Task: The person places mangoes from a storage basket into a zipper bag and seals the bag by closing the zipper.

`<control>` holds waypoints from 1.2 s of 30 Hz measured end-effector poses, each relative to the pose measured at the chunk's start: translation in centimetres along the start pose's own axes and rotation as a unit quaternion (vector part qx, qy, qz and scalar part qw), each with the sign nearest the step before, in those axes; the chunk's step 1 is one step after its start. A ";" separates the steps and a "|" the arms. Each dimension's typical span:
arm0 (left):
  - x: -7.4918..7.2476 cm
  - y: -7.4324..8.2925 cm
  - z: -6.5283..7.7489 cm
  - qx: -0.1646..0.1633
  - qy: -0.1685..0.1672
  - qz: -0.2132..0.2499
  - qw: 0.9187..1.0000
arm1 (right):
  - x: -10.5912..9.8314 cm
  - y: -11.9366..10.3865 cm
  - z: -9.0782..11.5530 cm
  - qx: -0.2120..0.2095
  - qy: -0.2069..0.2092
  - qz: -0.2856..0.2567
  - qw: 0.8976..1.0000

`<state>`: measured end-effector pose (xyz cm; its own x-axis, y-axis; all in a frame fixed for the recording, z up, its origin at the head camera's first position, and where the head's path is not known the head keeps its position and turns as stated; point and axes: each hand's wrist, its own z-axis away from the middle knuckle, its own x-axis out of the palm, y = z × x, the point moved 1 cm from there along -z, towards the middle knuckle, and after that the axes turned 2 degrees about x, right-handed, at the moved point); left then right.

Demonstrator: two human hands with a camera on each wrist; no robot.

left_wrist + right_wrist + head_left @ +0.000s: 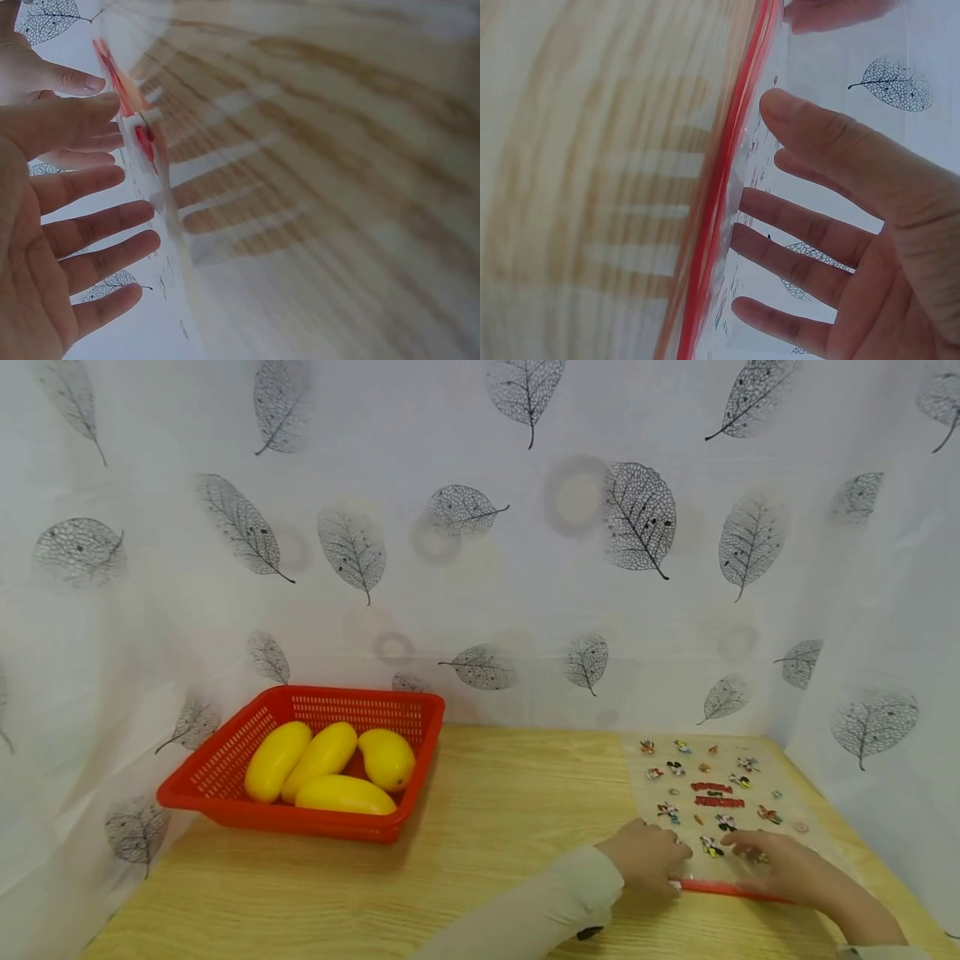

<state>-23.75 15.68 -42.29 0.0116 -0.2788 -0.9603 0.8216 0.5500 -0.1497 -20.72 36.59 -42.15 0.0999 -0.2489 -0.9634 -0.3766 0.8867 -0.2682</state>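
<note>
A clear plastic zip bag (708, 777) printed with small cartoon figures and red lettering lies flat on the right of the table. Along its near edge runs a red zip strip (723, 887). My left hand (648, 857) is at the strip's left end; in the left wrist view its fingers (105, 259) are straight and spread, close to a small red and white piece (144, 139) on the zip. Over the bag's near right part is my right hand (787, 868). The right wrist view shows its fingers (802, 255) extended and apart beside the zip, holding nothing.
On the left stands a red plastic basket (300, 821) with several yellow, mango-like fruits (345, 795) in it. A white curtain (480, 602) with leaf prints hangs behind the wooden table (517, 810) and along both sides.
</note>
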 end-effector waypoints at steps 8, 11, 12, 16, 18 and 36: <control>0.8 0.1 -0.4 0.013 0.016 -0.009 1.000 | 0.1 -0.1 0.1 0.001 -0.005 -0.003 1.000; 0.8 0.2 -0.3 0.009 0.014 -0.001 1.000 | 0.2 -0.2 0.1 -0.005 -0.004 -0.005 1.000; 0.7 0.3 -0.2 0.007 0.012 0.003 1.000 | 0.2 -0.2 0.1 -0.006 -0.003 -0.003 1.000; 0.3 0.4 0.2 0.008 0.007 0.007 1.000 | 0.3 -0.2 0.1 -0.005 0.004 0.003 1.000; 0.1 0.5 0.4 0.012 0.013 0.010 1.000 | 0.3 -0.3 0.2 -0.007 0.008 0.003 1.000; 0.9 -0.2 -0.4 -0.015 0.039 0.129 0.991 | 0.0 -0.5 0.8 -0.010 -0.002 -0.001 1.000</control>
<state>-24.13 15.68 -43.20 0.1731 -0.0648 -0.9828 0.7797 0.6186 0.0965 -19.74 36.45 -42.00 0.1040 -0.2483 -0.9631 -0.3954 0.8782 -0.2691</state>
